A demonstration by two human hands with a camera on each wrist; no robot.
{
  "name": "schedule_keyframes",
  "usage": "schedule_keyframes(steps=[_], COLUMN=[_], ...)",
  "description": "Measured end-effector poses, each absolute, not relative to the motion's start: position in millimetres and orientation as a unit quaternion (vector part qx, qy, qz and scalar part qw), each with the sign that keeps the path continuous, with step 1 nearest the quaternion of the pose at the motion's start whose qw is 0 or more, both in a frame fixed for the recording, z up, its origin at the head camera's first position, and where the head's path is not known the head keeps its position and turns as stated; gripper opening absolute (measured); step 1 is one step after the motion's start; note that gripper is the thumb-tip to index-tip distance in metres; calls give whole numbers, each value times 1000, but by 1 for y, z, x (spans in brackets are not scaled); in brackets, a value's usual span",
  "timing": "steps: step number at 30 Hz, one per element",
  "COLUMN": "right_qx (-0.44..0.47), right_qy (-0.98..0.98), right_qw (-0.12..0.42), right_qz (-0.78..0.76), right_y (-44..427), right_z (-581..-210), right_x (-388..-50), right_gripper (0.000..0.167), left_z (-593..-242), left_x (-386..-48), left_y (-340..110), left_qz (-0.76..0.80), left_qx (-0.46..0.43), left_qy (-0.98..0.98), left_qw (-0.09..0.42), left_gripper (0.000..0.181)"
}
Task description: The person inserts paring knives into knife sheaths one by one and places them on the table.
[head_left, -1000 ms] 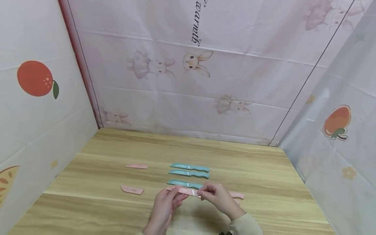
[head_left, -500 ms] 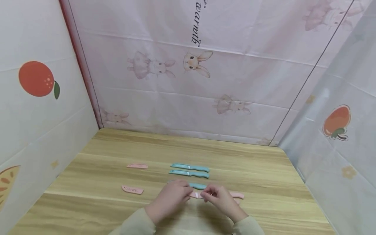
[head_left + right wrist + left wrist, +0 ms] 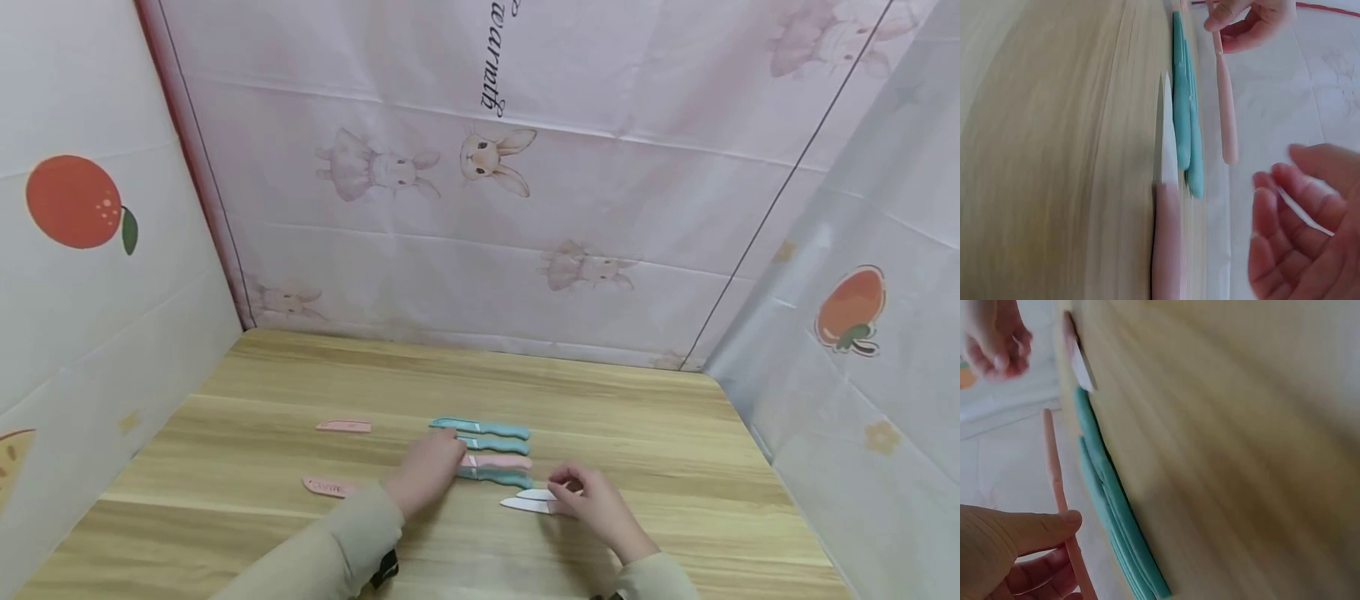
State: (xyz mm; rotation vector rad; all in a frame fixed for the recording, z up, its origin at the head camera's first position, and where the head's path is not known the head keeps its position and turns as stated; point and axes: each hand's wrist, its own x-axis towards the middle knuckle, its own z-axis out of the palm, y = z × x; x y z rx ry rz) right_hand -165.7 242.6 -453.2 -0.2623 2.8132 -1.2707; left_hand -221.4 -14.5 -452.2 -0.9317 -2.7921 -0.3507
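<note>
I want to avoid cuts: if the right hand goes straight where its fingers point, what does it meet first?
Most likely a pink-handled bare knife on the table, towards which the right hand points. Two lie together there; depth is unclear, so I cannot say which.

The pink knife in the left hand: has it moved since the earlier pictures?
Yes: the pink knife moved up the head view, past the nearest teal knife.

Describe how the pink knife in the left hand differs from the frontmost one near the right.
The held knife is sheathed; the front knife has its white blade bare. The held knife is raised off the table; the front knife lies on it. Both are pink-handled.
</note>
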Motion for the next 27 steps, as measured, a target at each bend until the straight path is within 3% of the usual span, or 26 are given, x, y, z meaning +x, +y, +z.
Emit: schedule_keyframes(steps=[7,18,27], right_qx=[-115,-157,-154], right_qy=[924,969,970], right_qw=[17,-39,-21], right_qz=[-363,-186,-185], right_y=[252,255,256], right_z=[-462,-468,-469], right_x=[-163,-159,-161], right_gripper=[12,10,13], left_z=[-455,-461,-458], left_x=[-236,-244,-243], left_y=[-3,4,0], left_qz=[-70,-66,-128], left_qx=[-297,-279,-292], left_qy=[-949,-957,-946], left_qw=[80,54,57], left_gripper=[14,15,14])
